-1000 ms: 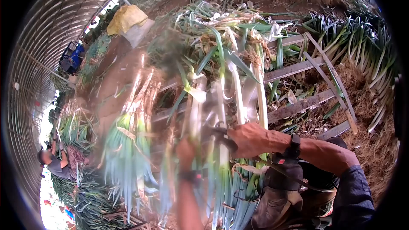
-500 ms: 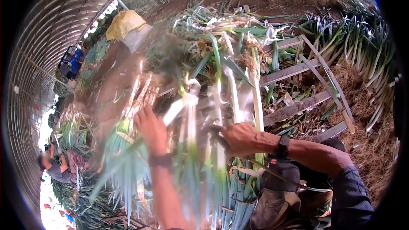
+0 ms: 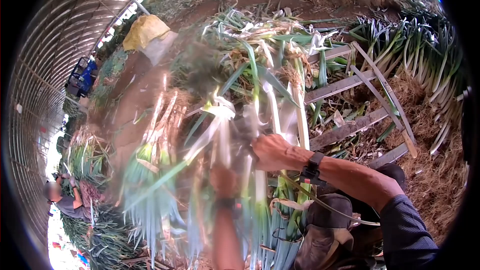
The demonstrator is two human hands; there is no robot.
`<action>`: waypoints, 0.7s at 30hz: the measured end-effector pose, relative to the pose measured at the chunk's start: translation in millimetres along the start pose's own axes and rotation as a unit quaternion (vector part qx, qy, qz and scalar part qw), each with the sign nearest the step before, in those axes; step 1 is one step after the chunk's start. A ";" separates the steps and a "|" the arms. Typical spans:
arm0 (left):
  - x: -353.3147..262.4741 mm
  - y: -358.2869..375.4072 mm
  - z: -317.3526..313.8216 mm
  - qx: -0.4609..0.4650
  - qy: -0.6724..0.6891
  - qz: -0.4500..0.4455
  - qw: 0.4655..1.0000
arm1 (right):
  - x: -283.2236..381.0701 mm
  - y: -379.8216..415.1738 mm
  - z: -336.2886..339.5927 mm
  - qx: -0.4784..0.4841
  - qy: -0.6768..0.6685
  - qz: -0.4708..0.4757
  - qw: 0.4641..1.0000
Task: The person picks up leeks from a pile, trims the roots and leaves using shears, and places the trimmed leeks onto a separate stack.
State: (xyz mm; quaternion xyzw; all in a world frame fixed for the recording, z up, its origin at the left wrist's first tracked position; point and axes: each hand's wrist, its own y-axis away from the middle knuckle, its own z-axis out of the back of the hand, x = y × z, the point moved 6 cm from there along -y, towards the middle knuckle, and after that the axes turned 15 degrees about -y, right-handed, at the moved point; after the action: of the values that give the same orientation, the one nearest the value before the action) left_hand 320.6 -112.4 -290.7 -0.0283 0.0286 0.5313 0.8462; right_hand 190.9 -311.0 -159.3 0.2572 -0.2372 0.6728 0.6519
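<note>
We see a loose row of long green onions with white stalks and blue-green leaves (image 3: 261, 190) laid out below and around both hands, leaf ends toward the wearer. One slanting green onion with a pale, peeling upper end (image 3: 203, 140) crosses the left side of this row, its green leaf trailing down and left. The bare left hand (image 3: 223, 180), smeared by motion, is over the stalks beside that slanting onion; we cannot tell whether its fingers are spread or closed. The bare right hand (image 3: 280, 152) is curled around a dark, blurred handheld tool (image 3: 248, 154), close to the white stalks. A thin yellowish hose (image 3: 330, 203) runs from below this hand toward the lower right, and a black wristwatch (image 3: 312, 167) sits on the right wrist.

Left of the hands we find a bundle of unpeeled green onions with brownish stalks (image 3: 159, 142). Beyond the row lies a heap of torn green and straw-coloured leaves (image 3: 265, 32); beside it are the grey slats of a low rack (image 3: 345, 86). More green onions with clean white stalks (image 3: 412, 57) line the upper right, next to matted brown roots (image 3: 425, 180). Farther off, we make out a yellow sack (image 3: 145, 32), a blue vehicle (image 3: 82, 77) and, at the left edge, another person (image 3: 70, 204) beneath an arched, ribbed roof (image 3: 42, 77).
</note>
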 end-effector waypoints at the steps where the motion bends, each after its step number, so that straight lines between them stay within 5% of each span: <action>1: -0.5 0.6 1.9 0.014 0.030 -0.003 0.999 | 1.9 2.5 3.0 0.004 -0.011 -0.010 1.000; 7: -14.6 32.6 30.4 0.130 0.201 -0.023 0.971 | 24.2 45.3 17.6 0.133 -0.135 -0.019 0.982; 11: -9.4 71.3 17.0 0.168 0.196 -0.021 0.966 | 48.4 75.7 19.9 0.211 -0.142 0.011 0.967; 15: 9.2 90.3 -6.5 0.133 0.159 -0.003 0.978 | 44.5 78.6 21.5 0.096 -0.159 0.073 0.980; 21: 21.5 104.6 -4.3 0.145 0.190 0.013 0.971 | 49.6 71.7 13.1 0.119 -0.047 0.030 0.991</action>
State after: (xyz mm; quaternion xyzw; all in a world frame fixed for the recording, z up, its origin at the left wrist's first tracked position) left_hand 235.7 -48.0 -298.5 -0.0056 0.2664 0.5171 0.8134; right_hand 118.8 -284.8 -115.7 0.3568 -0.1939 0.7026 0.5843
